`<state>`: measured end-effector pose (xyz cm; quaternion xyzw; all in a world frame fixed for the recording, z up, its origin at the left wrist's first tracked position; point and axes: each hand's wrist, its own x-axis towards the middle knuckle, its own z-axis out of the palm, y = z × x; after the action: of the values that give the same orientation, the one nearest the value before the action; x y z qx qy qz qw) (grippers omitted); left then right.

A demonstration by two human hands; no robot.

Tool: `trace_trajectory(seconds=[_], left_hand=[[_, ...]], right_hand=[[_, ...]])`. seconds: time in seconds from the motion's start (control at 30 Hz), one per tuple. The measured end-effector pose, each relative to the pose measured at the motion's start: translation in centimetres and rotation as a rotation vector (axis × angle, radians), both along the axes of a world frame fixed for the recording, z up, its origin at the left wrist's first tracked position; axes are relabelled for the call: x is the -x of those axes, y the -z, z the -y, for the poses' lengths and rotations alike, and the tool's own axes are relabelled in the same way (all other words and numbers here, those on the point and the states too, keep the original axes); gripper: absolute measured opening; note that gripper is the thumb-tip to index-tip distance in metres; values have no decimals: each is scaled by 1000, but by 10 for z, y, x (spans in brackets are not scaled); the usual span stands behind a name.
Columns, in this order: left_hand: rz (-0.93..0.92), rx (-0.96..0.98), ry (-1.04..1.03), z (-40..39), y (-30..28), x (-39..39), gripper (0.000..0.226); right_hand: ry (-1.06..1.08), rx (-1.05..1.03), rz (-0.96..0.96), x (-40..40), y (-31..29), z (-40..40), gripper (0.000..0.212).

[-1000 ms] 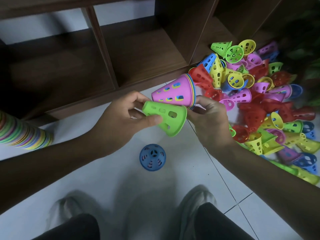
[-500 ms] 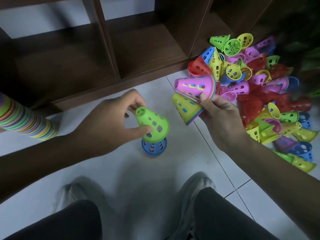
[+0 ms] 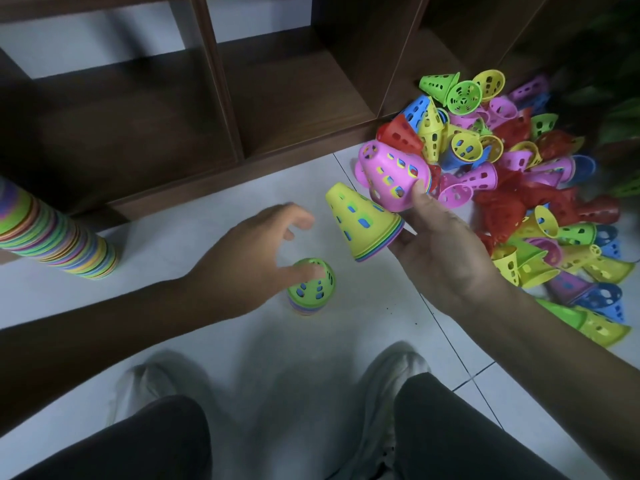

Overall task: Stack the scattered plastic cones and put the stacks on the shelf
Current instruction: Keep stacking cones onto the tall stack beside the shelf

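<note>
Left hand [image 3: 242, 268] down low over the white tiled floor [image 3: 173, 244], fingers [image 3: 294, 220] loose and spread, released, only the thumb touching the top of the green cone [image 3: 313, 282]. Green one sitting upright on a short nested stack [image 3: 304, 306] with blue showing through its holes and more coloured rims peeking out underneath, pretty much dead centre of the floor. Right hand [image 3: 446, 251] at about 2 o'clock from that, lifted off the floor and grasping two small stacks at once: yellow-topped stack [image 3: 363, 220] lying across the palm, narrow end aimed at 10 o'clock, and pink-topped stack [image 3: 391, 174] just above it, pinched under the thumb, tilted the same way. The two touching each other. Big messy pile of loose cones [image 3: 526, 188] out at 3 o'clock, red, yellow, pink, blue and green all jumbled, running up against the foot of the dark wooden shelf [image 3: 298, 98]. Tall finished stack [image 3: 59, 237] way over at 9 o'clock, leaning, base on the floor right in front of the shelf. Nothing sitting in the visible shelf compartments. Dark trouser legs [image 3: 450, 427] and pale shoes [image 3: 391, 382] at 6 o'clock, shoes blurry.
</note>
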<state>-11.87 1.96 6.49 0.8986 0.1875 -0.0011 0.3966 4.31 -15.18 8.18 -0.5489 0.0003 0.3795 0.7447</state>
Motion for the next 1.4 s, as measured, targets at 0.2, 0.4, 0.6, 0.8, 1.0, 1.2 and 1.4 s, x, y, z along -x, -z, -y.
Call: trace_trajectory(seconds=[0.2,0.4,0.6,0.8,1.0,1.2,1.4], left_hand=[[97,638,-170,10,-18,-6,98],[168,722,-198,24,-22,-3,115],[158,713,-173,26,-23,1,112],[96,673,-162,21,-22,1,82],[126,654,-140,18,-17,7,83],[217,424,-150,17,0,12,80],[149,135,51,24,21,14,76]], right_hand=[[-107,-66,-89,23,-17,-6,44],[-170,-121,-131,40,-21,-12,47],[-198,-137,-119,42,-19,-13,47],[-144,48,-70,42,-9,-9,37],[-61,203,-66,42,-3,-4,36],[109,253,-104,30,0,1,20],[91,215,-105,29,2,4,22]])
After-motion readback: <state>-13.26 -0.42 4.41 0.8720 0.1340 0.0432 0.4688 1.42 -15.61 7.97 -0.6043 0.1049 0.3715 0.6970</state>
